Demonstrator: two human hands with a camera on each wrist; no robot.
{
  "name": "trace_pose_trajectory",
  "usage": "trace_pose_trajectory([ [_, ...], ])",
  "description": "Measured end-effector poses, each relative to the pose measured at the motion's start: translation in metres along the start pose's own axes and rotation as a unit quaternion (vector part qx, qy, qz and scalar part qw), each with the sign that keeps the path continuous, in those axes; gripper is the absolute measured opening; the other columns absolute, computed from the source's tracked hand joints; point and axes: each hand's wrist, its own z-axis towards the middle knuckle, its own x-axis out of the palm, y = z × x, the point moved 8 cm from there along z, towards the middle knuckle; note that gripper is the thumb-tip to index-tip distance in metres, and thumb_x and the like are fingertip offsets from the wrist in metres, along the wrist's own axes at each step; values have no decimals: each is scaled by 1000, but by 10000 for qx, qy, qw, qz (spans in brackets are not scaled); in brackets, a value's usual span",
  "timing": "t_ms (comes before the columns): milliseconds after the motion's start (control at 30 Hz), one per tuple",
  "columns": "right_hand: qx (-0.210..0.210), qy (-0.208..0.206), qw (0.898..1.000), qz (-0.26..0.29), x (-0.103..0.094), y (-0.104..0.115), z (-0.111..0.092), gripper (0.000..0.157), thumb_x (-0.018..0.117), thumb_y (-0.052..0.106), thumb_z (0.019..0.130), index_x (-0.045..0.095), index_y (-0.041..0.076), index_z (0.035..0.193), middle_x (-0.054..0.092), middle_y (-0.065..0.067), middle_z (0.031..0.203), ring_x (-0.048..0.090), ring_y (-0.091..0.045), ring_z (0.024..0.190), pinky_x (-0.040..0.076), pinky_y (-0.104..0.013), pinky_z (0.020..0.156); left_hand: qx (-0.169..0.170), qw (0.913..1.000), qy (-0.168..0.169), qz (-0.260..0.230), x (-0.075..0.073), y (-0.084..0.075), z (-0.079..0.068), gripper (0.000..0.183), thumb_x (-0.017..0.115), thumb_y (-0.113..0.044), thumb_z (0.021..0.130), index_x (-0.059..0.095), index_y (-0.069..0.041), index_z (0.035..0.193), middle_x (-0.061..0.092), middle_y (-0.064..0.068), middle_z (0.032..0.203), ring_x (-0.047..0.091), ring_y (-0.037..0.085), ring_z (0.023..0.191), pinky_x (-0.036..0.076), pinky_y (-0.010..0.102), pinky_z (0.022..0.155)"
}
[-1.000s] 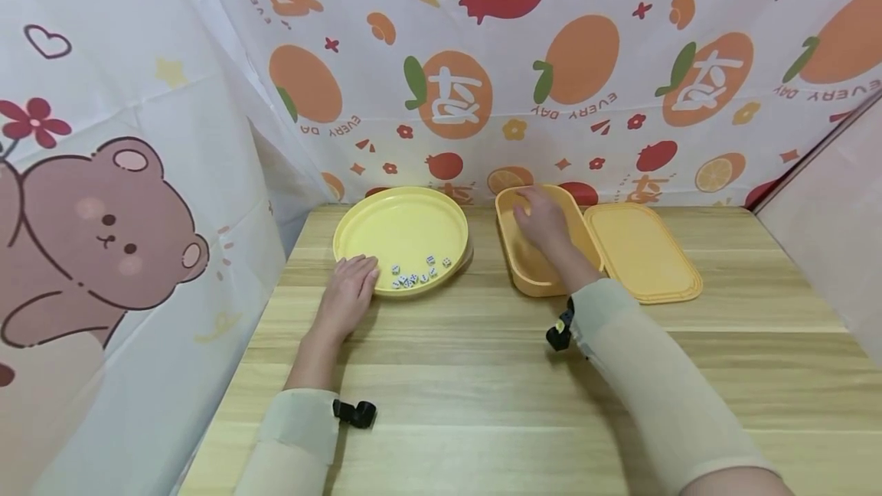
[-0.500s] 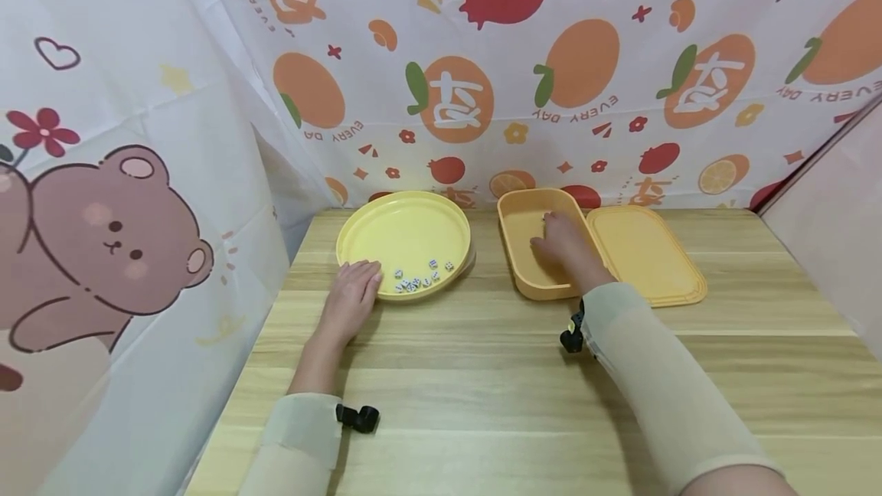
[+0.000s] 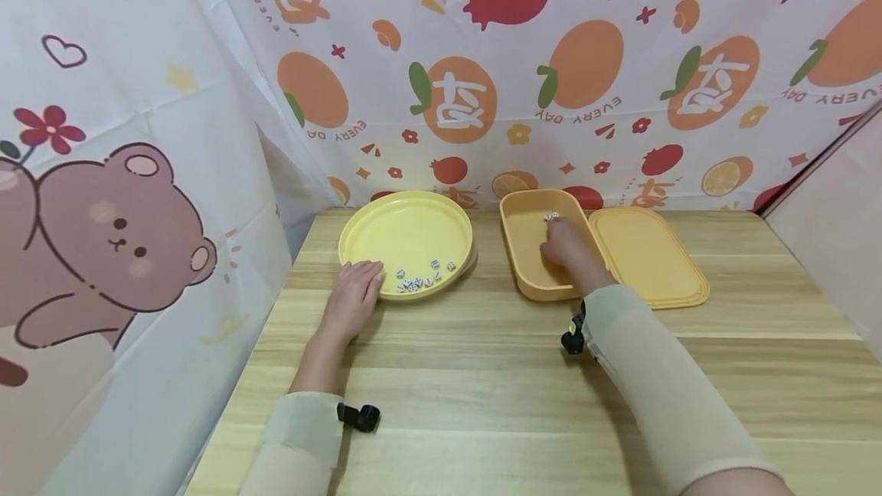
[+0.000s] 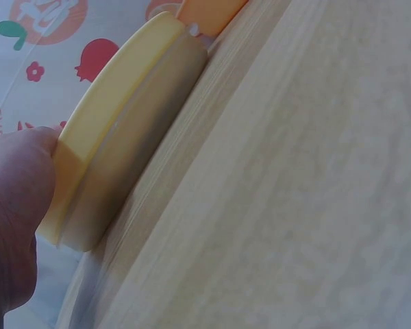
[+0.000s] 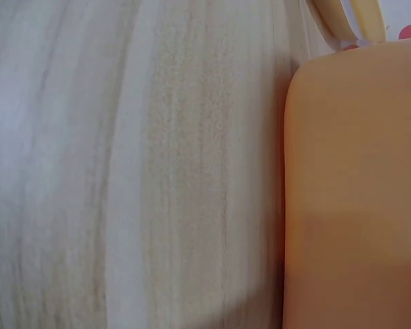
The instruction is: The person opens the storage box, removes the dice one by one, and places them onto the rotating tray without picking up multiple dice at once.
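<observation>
My left hand (image 3: 353,295) holds the near left rim of a yellow round tray (image 3: 406,224), its fingers over the edge. Several small white dice (image 3: 413,283) lie on the tray near its front rim. In the left wrist view the left hand (image 4: 17,185) is at the tray's side wall (image 4: 109,123). Inside an orange rectangular box (image 3: 527,251), my right hand (image 3: 570,247) reaches down with bent fingers. White dice (image 3: 551,217) show just beyond its fingertips; I cannot tell whether it pinches any. The right wrist view shows the box's outer wall (image 5: 356,185), without the hand.
A flat orange lid (image 3: 648,255) lies right of the box on the wooden table (image 3: 468,389). A fruit-printed cloth (image 3: 586,60) hangs close behind the tray and box. A bear-printed cloth (image 3: 124,228) stands at the left.
My right hand has moved lower and nearer inside the box, and dice now show beyond its fingers. The left hand stays on the tray's rim.
</observation>
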Motion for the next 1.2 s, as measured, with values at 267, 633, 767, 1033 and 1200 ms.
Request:
trace_pose_trajectory([
  [267,-172,-147,9997,50,-2,4,-1,36,54,-5,90,64,-2,124,57,-22,132,51,-33,125,41,-46,111,1,10000,-44,-34,1,1,-1,41,43,-25,106,60,3,130,61,19,134,50,37,130,19,55,121],
  [633,-760,-244,9964,274,1,18,-5,35,54,-4,89,71,7,118,67,-15,121,56,-32,117,45,-46,105,12,10000,-52,-54,0,1,0,40,44,-25,106,60,2,130,61,18,134,50,36,130,19,54,122],
  [767,-1132,-364,9917,488,1,24,-5,25,66,6,91,71,2,115,70,-17,113,63,-32,105,52,-46,94,-9,10000,-20,-93,1,2,1,40,44,-25,106,60,2,131,61,18,135,49,37,131,18,55,122],
  [1033,-730,-68,9969,269,6,17,-4,30,74,23,88,73,1,108,69,-14,104,58,-26,93,51,-39,84,-33,9999,-24,-127,1,2,1,41,44,-26,106,60,2,130,61,17,135,50,36,131,18,54,122],
  [1200,-529,164,9983,198,9,14,-4,27,72,25,90,73,2,105,70,-12,103,58,-25,90,51,-36,82,-72,9999,1,-122,0,1,1,42,44,-28,106,60,2,131,61,17,135,49,35,132,18,53,122],
])
